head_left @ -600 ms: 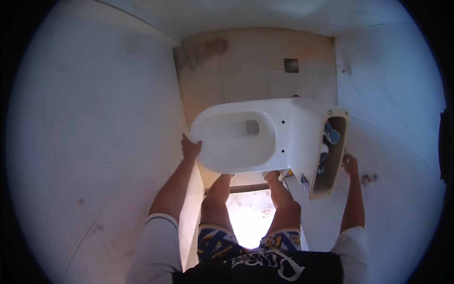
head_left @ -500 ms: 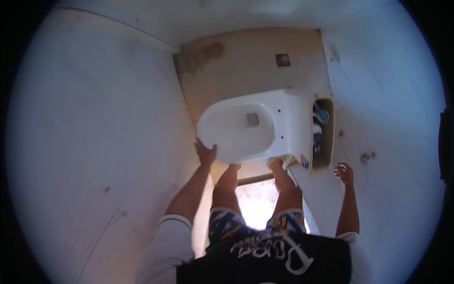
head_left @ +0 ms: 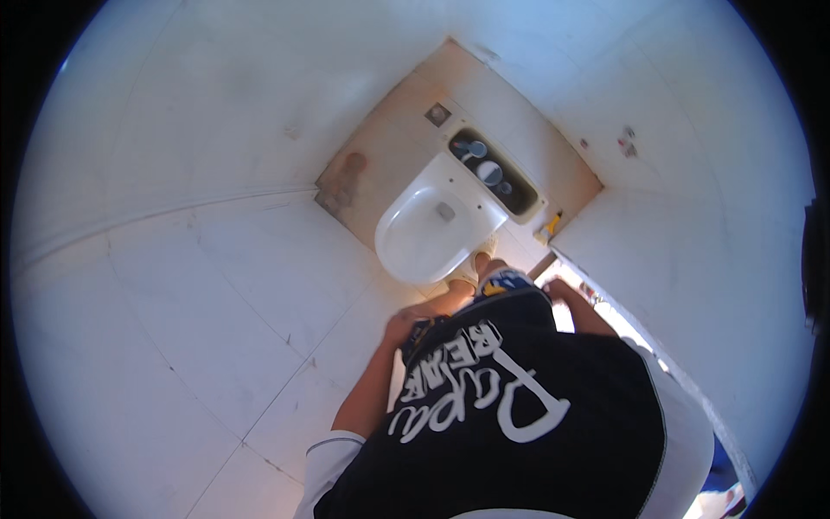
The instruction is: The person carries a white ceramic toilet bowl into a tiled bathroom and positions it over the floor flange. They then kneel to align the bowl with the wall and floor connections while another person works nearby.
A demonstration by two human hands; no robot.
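Clock directions here are taken around the toilet bowl, with twelve at the top. Out at ten o'clock, a brown stain [head_left: 347, 177] marks the floor [head_left: 393, 134]. The left hand [head_left: 402, 328] rests at the shorts [head_left: 506, 281], between six and seven, off the ceramic; I cannot tell how its fingers are set. The white toilet [head_left: 468, 192] stands mid-floor, its open cistern [head_left: 517, 195] at two, with loose-looking fittings [head_left: 489, 173] inside. A yellow-handled tool [head_left: 552, 225] lies at three. The right hand [head_left: 560, 290] hangs near four, apart from the toilet, finger state unclear. Ceramic is probably heavy and slick: handling it well likely means both palms under solid edges, a level lift, and feet [head_left: 482, 259] clear of the base.
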